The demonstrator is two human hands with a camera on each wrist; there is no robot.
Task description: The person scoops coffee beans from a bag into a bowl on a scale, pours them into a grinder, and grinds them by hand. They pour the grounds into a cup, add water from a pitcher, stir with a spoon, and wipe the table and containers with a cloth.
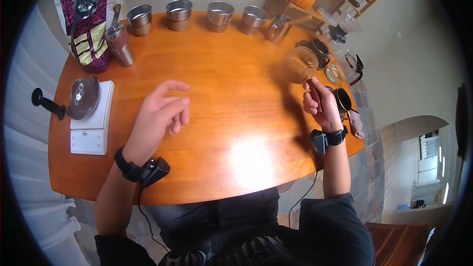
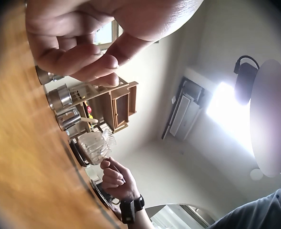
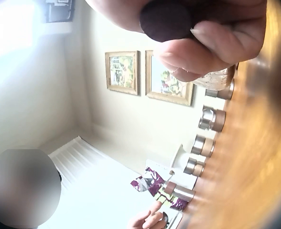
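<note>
My right hand (image 1: 325,108) grips the dark handle (image 3: 166,20) of a ribbed clear glass vessel (image 1: 300,64), fingers curled round it. The glass is held at the right side of the table, slightly blurred, near a dark mug (image 1: 320,53). In the left wrist view the same glass (image 2: 93,147) shows beyond the fingers. My left hand (image 1: 160,111) hangs over the left half of the table, fingers loosely bent and holding nothing. To its left, a dark translucent dish (image 1: 84,98) sits on a white scale (image 1: 89,140).
Several metal cups (image 1: 179,15) and a metal pitcher (image 1: 279,28) line the back edge. A purple bag (image 1: 88,29) and a grinder (image 1: 119,47) stand back left. Another dark cup (image 1: 341,99), a glass carafe (image 1: 351,61) and a cloth (image 1: 356,124) are at the right edge.
</note>
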